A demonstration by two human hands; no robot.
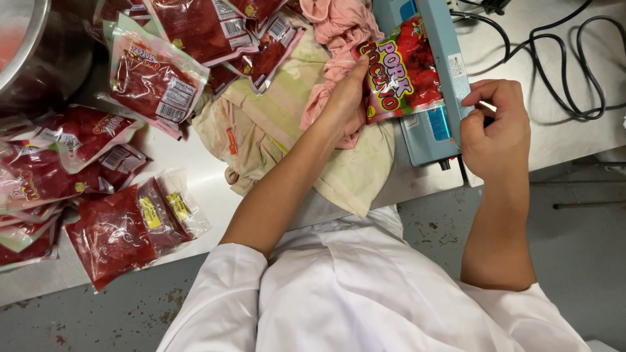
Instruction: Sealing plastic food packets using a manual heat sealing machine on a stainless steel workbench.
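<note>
In the head view, the left hand (345,98), at upper centre of the frame, pinches the edge of a clear plastic pouch of red meat with a bright printed label (401,72). The pouch lies across the blue impulse sealer (433,127) right of centre. The right hand (495,124) is closed around the sealer's press arm. A stained cream cloth (274,130) and a pink cloth (336,29) lie under the left wrist. More sealed red pouches (117,228) cover the steel table (208,195) at left.
</note>
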